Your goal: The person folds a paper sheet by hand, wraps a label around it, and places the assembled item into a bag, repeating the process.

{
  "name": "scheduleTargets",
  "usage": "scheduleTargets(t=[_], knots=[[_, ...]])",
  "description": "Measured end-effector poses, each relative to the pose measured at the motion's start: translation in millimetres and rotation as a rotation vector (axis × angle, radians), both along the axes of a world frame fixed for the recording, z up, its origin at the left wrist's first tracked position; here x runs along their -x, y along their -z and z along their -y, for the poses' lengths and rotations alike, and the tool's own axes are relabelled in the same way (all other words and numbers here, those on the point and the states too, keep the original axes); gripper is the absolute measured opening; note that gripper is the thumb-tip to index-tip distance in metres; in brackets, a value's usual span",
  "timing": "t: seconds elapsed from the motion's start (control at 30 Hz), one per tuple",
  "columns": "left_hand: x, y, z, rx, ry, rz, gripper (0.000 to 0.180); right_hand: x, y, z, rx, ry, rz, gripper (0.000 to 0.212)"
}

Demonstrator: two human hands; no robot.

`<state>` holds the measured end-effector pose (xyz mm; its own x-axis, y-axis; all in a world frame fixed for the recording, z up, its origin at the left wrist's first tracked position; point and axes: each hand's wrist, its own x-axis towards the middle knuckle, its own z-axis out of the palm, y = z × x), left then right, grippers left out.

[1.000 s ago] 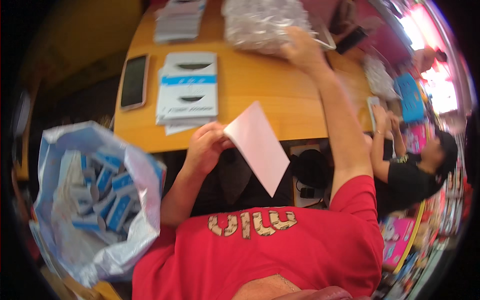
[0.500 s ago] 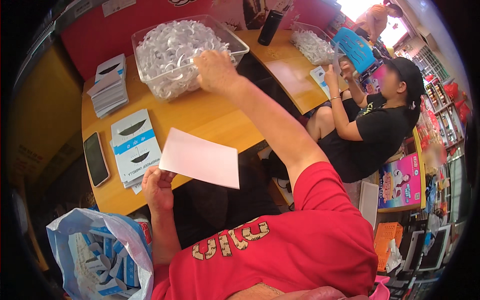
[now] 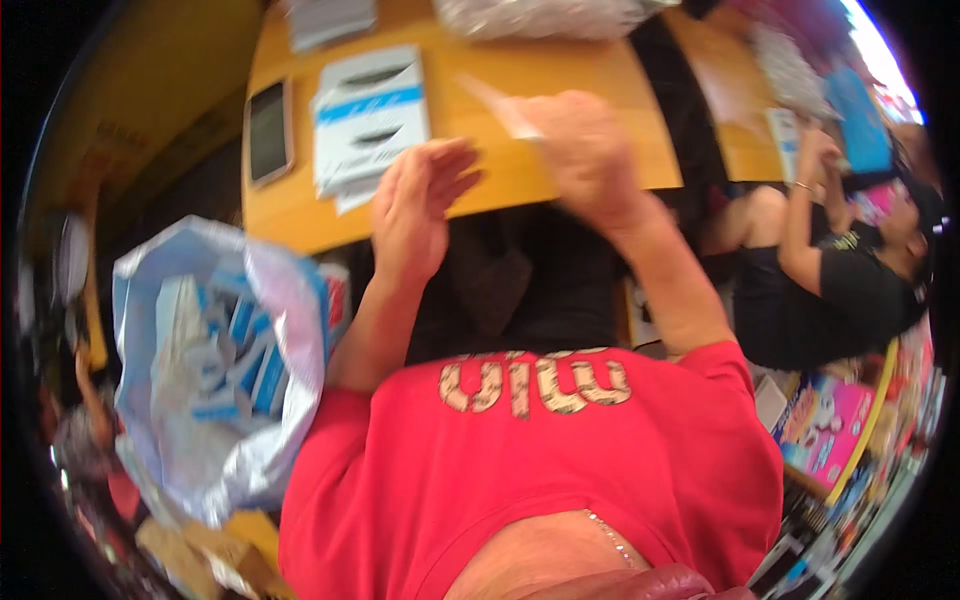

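My left hand (image 3: pixel 420 205) is raised in front of the near edge of the table (image 3: pixel 620 130), its fingers stretched out and slightly blurred, with nothing seen in them. To its right, above the table, my right hand (image 3: pixel 590 160) is closed and smeared by motion. A thin white piece (image 3: pixel 512 112) sticks out from its fingers toward the left; whether it is a strip or a card seen edge-on I cannot tell. Beyond my left hand lies a stack of printed white-and-blue cards (image 3: pixel 368 118) with umbrella pictures.
A phone (image 3: pixel 270 132) lies left of the card stack. At the far edge stands a tub of white plastic rings (image 3: pixel 540 15), beside another stack (image 3: pixel 332 20). A large bag (image 3: pixel 295 400) holding blue-and-white pieces is at my left. A person in black (image 3: pixel 845 290) sits at right.
My right hand has come out of the tub and back toward me. The white card no longer shows flat in my left hand, which has opened. The view has tilted down.
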<state>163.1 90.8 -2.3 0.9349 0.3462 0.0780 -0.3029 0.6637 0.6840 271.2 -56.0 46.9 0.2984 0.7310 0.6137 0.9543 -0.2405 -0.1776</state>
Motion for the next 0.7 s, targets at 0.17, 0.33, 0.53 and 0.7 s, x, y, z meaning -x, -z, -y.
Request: scheduleTargets(t=[0.17, 0.33, 0.53, 0.7], knots=[[13, 21, 2, 0.374, 0.603, -0.277, 0.081, 37, -2, 21, -0.082, -0.327, -0.19, 0.033], [-1, 36, 7, 0.707, 0.837, -0.23, 0.048, 57, -3, 38, 0.013, -0.487, -0.37, 0.043], [-9, 28, 5, 0.049, 0.429, -0.331, 0.033, 52, 15, 48, -0.04, -0.416, -0.591, 0.032], [-13, 19, 4, -0.046, 0.398, -0.368, 0.031, 58, 32, 52, -0.215, -0.452, -0.982, 0.013]])
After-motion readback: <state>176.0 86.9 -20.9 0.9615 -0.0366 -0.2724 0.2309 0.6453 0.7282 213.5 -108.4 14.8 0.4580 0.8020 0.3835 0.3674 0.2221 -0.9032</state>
